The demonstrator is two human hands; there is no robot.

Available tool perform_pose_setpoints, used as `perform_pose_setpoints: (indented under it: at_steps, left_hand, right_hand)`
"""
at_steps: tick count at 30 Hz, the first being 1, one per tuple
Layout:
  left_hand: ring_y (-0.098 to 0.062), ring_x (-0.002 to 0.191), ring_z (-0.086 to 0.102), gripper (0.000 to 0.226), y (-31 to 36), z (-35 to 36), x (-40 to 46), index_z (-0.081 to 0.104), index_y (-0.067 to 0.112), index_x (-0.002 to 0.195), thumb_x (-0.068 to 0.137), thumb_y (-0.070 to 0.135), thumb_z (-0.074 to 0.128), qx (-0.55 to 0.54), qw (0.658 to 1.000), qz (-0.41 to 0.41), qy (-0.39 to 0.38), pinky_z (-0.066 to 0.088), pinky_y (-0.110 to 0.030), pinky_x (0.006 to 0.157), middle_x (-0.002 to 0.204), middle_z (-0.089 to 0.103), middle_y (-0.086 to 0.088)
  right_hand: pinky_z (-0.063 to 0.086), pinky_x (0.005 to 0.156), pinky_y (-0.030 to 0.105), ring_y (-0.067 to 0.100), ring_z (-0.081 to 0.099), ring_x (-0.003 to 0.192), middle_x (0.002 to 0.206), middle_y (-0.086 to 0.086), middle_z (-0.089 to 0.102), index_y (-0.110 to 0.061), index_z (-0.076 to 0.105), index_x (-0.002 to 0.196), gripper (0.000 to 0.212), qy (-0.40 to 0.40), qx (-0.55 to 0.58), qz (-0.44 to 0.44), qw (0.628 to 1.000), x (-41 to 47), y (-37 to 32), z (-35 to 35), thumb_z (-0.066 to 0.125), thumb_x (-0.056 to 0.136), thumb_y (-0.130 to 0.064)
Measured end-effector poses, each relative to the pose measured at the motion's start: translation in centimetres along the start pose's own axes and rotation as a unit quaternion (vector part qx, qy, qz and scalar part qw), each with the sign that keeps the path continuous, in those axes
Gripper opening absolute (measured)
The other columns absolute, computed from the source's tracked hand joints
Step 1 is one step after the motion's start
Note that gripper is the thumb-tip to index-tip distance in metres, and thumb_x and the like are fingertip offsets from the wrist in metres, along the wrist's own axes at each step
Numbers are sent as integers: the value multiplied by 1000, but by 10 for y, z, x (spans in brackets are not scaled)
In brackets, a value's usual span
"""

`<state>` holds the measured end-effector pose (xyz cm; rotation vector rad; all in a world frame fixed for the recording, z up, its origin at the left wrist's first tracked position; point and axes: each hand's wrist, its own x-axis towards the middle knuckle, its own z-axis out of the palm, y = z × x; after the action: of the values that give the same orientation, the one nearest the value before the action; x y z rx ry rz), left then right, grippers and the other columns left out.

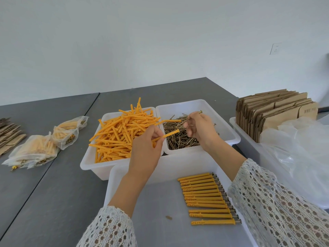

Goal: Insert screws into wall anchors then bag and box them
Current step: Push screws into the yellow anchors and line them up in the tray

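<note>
Two bare hands and forearms are seen, the left hand and the right hand. No rings, watch or gloves are worn. Each arm is covered from about mid-forearm by a loose white sleeve, the left sleeve and the right sleeve. The fabric is an openwork knit or lace, patterned with rows of small hexagonal and oval holes. The cuffs are wide and unfastened, and their edges are slightly scalloped.

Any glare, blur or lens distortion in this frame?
Head view: soft, even light with faint shadows; table edges bow from the wide-angle lens; hands and anchors are sharp; the plastic bags at right show pale glare; no motion blur visible.
</note>
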<state>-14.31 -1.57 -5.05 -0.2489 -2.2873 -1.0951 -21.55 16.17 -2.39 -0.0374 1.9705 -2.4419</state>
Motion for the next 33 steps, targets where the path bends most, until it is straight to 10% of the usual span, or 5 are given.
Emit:
perform_pose_setpoints:
  at_steps: [20,33]
  left_hand:
    - [-4,73,70,25,1,0,1,59,28,87,91,5,68,-74,996,-55,16,54,-26,66,77,69,8]
    - [-1,70,69,28,-2,1,2,62,31,91,90,4,68,-62,997,-38,6,50,-12,65,80,69,10]
  right_hand:
    - [42,44,26,18,49,43,78,12,70,-8,57,85,23,-122,-77,-31,989,-18,1,17,46,104,-13]
    - [43,50,29,18,47,42,73,9,66,-7,55,91,16,2,25,-36,999,-10,-1,8,45,103,-12]
